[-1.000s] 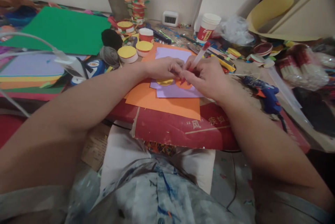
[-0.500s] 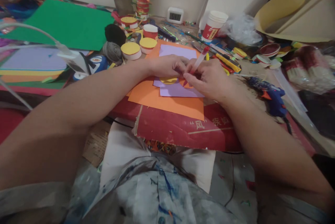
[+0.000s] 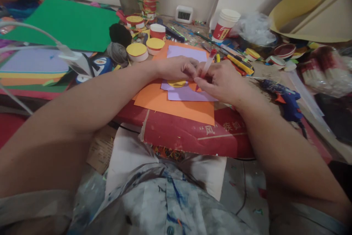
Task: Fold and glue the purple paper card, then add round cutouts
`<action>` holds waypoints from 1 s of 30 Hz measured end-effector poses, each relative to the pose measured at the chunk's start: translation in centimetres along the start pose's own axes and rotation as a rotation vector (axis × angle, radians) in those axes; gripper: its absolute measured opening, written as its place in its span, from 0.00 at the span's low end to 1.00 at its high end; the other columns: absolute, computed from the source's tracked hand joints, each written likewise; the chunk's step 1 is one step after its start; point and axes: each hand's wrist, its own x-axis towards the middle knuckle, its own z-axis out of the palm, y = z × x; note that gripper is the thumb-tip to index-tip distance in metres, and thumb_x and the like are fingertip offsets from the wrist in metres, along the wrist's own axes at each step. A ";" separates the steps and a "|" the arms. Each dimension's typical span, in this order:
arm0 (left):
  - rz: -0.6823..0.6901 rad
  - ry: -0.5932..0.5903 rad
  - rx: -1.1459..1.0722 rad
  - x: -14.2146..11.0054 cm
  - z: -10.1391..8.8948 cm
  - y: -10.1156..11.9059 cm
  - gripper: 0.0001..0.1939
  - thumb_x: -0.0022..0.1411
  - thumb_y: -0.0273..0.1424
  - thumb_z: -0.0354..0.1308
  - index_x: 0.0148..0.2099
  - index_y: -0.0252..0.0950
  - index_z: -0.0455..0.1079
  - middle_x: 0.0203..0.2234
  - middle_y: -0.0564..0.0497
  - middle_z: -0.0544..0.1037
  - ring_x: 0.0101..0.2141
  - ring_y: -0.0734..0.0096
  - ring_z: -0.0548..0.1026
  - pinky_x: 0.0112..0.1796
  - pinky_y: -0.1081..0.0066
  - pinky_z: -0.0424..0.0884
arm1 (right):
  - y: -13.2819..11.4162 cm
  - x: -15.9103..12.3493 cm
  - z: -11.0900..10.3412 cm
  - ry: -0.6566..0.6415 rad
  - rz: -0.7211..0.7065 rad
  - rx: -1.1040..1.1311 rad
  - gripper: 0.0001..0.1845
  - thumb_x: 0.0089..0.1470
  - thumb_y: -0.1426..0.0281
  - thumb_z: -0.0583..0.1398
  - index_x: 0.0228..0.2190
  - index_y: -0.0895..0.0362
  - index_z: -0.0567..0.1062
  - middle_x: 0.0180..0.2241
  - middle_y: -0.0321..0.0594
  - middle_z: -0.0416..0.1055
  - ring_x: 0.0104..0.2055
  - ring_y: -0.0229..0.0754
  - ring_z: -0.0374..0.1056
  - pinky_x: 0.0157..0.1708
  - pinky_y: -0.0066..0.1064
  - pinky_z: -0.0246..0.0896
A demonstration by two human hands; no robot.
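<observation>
My right hand (image 3: 224, 81) is closed around a red marker pen (image 3: 206, 67) with a whitish barrel, held at a slant. Its tip points down at a small orange paper piece (image 3: 193, 86), mostly hidden by my fingers. My left hand (image 3: 180, 67) lies against the other hand, its fingers curled together over the same spot; whatever they grip is hidden. A yellow paper disc (image 3: 176, 84) shows partly below my left hand. Purple paper (image 3: 189, 96) lies beneath both hands, on top of a larger orange sheet (image 3: 170, 109).
Several yellow-topped paper cup pieces (image 3: 137, 52) stand behind my left forearm, near a grey yarn ball (image 3: 117, 53). At right lie a yellow utility knife (image 3: 240, 64) and a blue glue gun (image 3: 288, 103). A green sheet (image 3: 68, 24) and white charger (image 3: 75, 62) are left.
The pen stands a little more upright than half a second ago, and its tip has shifted slightly right. My left hand stays in place. The whole view has shifted slightly with my head.
</observation>
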 end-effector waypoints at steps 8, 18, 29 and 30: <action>-0.021 0.021 0.002 -0.1 -0.1 -0.2 0.08 0.66 0.32 0.67 0.43 0.45 0.88 0.45 0.49 0.84 0.48 0.66 0.80 0.57 0.68 0.71 | 0.3 0.0 -0.9 -0.007 0.002 0.012 0.20 0.56 0.55 0.69 0.21 0.51 0.72 0.19 0.35 0.68 0.25 0.40 0.62 0.32 0.38 0.63; -0.021 0.000 0.036 -0.3 -0.3 0.1 0.12 0.69 0.31 0.64 0.48 0.46 0.88 0.46 0.48 0.85 0.48 0.71 0.80 0.55 0.72 0.73 | 1.0 0.5 -0.4 0.487 0.146 0.371 0.16 0.67 0.50 0.62 0.37 0.48 0.74 0.27 0.34 0.76 0.26 0.40 0.70 0.29 0.35 0.69; 0.025 -0.015 0.016 -0.5 -0.3 0.0 0.12 0.71 0.27 0.64 0.48 0.46 0.89 0.45 0.45 0.86 0.50 0.71 0.81 0.55 0.71 0.74 | 2.1 1.5 2.4 0.493 0.478 0.559 0.07 0.66 0.63 0.61 0.36 0.50 0.69 0.26 0.30 0.69 0.23 0.35 0.69 0.24 0.27 0.69; 0.033 -0.012 0.014 -0.5 -0.3 -0.1 0.12 0.71 0.27 0.64 0.48 0.46 0.89 0.44 0.44 0.86 0.49 0.70 0.81 0.55 0.70 0.74 | 2.0 1.5 2.5 0.494 0.491 0.556 0.07 0.66 0.64 0.61 0.36 0.50 0.69 0.26 0.30 0.68 0.23 0.35 0.69 0.23 0.27 0.68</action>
